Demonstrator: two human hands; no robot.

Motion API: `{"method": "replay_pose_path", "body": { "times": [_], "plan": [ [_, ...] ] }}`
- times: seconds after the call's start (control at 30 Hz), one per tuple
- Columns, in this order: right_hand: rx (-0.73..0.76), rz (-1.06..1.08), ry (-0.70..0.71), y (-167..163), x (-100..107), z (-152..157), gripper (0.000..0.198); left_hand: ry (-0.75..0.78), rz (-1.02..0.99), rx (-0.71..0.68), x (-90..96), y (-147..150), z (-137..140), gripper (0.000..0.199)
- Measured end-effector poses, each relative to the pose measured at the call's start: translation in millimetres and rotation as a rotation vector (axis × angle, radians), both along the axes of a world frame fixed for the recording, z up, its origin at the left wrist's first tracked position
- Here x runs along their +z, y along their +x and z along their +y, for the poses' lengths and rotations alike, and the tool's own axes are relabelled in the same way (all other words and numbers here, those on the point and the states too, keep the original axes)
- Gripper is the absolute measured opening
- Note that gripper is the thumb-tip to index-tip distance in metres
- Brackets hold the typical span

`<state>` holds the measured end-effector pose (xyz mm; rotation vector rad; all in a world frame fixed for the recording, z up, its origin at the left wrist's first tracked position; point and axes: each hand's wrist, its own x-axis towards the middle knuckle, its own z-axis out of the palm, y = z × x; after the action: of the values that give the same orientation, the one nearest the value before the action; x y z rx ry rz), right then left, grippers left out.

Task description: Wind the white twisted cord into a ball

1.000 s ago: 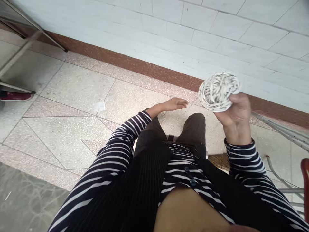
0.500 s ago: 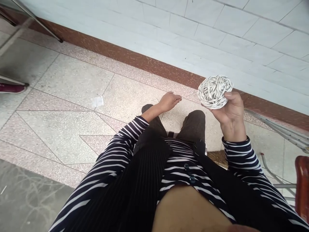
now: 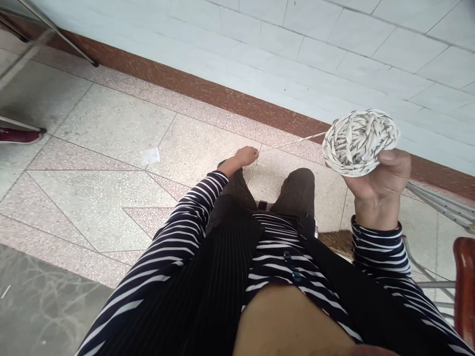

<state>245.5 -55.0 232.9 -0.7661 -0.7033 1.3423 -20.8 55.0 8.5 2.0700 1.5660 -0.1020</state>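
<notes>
**Strand Spans the Gap Between Two Hands**

And here's the span: a thin pale strand [image 3: 308, 138] runs nearly straight from the left hand [image 3: 247, 155] across to a thick wound ball of cord [image 3: 360, 143], white flecked with dark. The right hand [image 3: 384, 178] has it, up on the right, thumb on the near face, the other fingers partly hidden behind. Left fingers are curled closed on the strand's end, above the knee on that side.

Look at the edges! Beyond the ball, in this view, lie the reddish-brown skirting [image 3: 222, 94] and the pale tiled wall [image 3: 267, 64]; whether they touch, I can't tell. Wide floor [image 3: 122, 113] stretches away to the left, giving that arm room. The right side is tighter: metal rails [image 3: 441, 202] just beside the wrist, a red-brown chair part [image 3: 465, 287] near the elbow, brown bristles [image 3: 336, 240] by the sleeve.

Underfoot, it's speckled stone in cream and pink, with a white scrap [image 3: 151, 155] lying flat. Far left, slim metal legs [image 3: 61, 34] and a dark red shoe [image 3: 18, 135].
</notes>
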Motion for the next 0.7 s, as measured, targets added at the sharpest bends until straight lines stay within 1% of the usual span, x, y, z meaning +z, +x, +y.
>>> {"method": "replay_pose_path", "body": {
  "times": [0.07,0.1,0.17,0.23,0.3,0.33,0.37,0.4,0.43,0.47,0.5,0.53,0.57,0.6,0.63,0.7],
  "plan": [
    [-0.013,0.000,-0.022,4,-3,-3,0.073,0.007,0.042,0.058,0.3,-13,13,0.039],
    [-0.016,0.001,-0.037,5,-5,-4,0.074,0.009,0.051,0.093,3.9,-19,23,0.037],
    [-0.012,-0.001,-0.067,4,-9,-5,0.074,0.016,0.046,0.163,19.3,-31,54,0.032],
    [-0.001,-0.011,-0.093,2,-11,-6,0.072,0.055,0.010,0.227,45.0,-35,94,0.030],
    [-0.019,-0.023,-0.082,0,-8,-7,0.071,0.161,-0.051,0.274,77.1,-24,131,0.034],
    [-0.036,-0.026,-0.058,0,-5,-7,0.071,0.220,-0.101,0.274,93.4,-11,144,0.033],
    [-0.053,-0.027,-0.029,0,-2,-8,0.071,0.305,-0.156,0.283,108.2,5,152,0.031],
    [-0.069,-0.030,0.001,1,3,-9,0.071,0.346,-0.211,0.251,120.4,25,153,0.032],
    [-0.085,-0.035,0.026,3,7,-10,0.071,0.385,-0.310,0.202,129.0,47,146,0.037],
    [-0.097,-0.042,0.039,5,11,-11,0.071,0.382,-0.399,0.091,133.3,69,134,0.043],
    [-0.112,-0.048,0.041,6,15,-12,0.070,0.354,-0.474,-0.051,132.9,89,116,0.047],
    [-0.129,-0.053,0.039,8,19,-13,0.069,0.300,-0.498,-0.214,128.2,106,94,0.049],
    [-0.146,-0.057,0.033,10,23,-14,0.069,0.253,-0.498,-0.330,119.8,117,72,0.048],
    [-0.167,-0.056,0.030,11,26,-14,0.069,0.205,-0.476,-0.413,108.7,122,51,0.048],
    [-0.190,-0.053,0.028,13,29,-15,0.068,0.139,-0.444,-0.459,96.2,120,34,0.048],
    [-0.226,-0.058,0.023,15,33,-14,0.069,-0.003,-0.413,-0.521,71.6,97,11,0.042]
  ]
}}
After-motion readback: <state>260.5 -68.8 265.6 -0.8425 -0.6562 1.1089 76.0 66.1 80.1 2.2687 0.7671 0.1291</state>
